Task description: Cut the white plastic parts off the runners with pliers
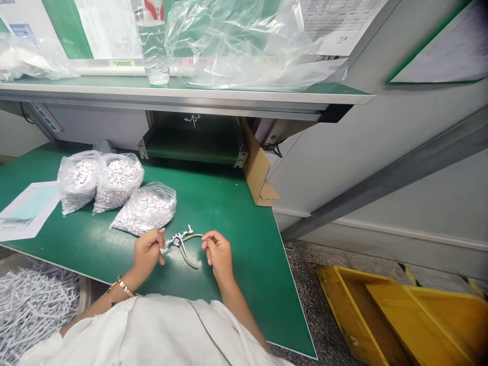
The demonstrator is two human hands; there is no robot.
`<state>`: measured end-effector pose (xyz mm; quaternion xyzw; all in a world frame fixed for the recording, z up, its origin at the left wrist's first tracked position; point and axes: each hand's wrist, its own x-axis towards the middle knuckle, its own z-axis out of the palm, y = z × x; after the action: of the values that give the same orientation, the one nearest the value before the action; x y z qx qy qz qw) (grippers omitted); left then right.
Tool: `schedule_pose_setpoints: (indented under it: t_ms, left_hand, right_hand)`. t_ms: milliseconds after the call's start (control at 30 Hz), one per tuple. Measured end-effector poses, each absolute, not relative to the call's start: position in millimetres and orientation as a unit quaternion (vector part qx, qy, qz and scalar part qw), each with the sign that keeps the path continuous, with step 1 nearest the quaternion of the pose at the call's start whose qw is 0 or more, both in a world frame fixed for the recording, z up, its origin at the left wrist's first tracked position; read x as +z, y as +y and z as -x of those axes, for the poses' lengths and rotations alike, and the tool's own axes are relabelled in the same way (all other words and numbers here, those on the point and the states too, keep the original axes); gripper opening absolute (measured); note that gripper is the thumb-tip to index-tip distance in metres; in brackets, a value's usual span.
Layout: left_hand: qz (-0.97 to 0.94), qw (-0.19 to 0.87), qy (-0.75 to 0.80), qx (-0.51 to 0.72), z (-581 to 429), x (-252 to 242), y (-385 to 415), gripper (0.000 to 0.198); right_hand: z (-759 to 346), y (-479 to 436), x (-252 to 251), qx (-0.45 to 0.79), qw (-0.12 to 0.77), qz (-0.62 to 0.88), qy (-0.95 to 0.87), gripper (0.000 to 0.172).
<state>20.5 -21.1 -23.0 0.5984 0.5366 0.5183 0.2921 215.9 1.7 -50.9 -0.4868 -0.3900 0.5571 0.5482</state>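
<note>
so the pliers [185,258] are out over the near half of the desk [251,264], handles spread, with a white branched plastic piece [179,237] overlapping their head. left hand [148,250] has bent fingers right at the left end of that piece, can't tell if it's pinching it or just next to it. right hand [219,254] has curled fingertips at the tip of the upper handle, can't tell if that's a grip or only a touch.

there's a good wide strip of green top from the right hand to the desk's right edge. left side is tighter: three clear bags of small white bits [147,208] sit toward the far left corner, the closest one just beyond the left hand, and papers [23,231] reach the near edge. cardboard [256,165] stands by the right edge's far end, and a green belt [190,140] sits along the far edge, under a shelf [229,95].
</note>
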Motion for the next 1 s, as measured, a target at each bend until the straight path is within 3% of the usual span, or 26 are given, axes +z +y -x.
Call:
schedule_pose_setpoints:
  t_ms: [200,333,533,733,1000]
  left_hand:
    - [-0.571,0.316,0.524,0.547,-19.9,-28.4,-20.1,0.017]
    - [-0.617,0.29,0.55,0.482,-26.7,-26.2,-12.6,0.018]
    - [-0.601,0.278,0.584,0.469,-26.5,-24.0,-12.4,0.036]
    - [-0.579,0.305,0.536,0.533,-19.1,-26.9,-23.5,0.019]
    - [-0.617,0.28,0.544,0.495,-28.0,-23.3,-14.5,0.02]
  right_hand:
    - [-215.5,1.8,-50.6,0.56,0.547,0.487,-0.389,0.014]
    - [-215.5,1.7,-49.9,0.56,0.546,0.488,-0.388,0.014]
    - [-215.0,2.8,-50.3,0.559,0.544,0.49,-0.389,0.015]
    - [-214.8,1.7,-49.5,0.56,0.541,0.489,-0.393,0.014]
    - [-214.8,4.9,-61.0,0.514,0.552,0.48,-0.448,0.016]
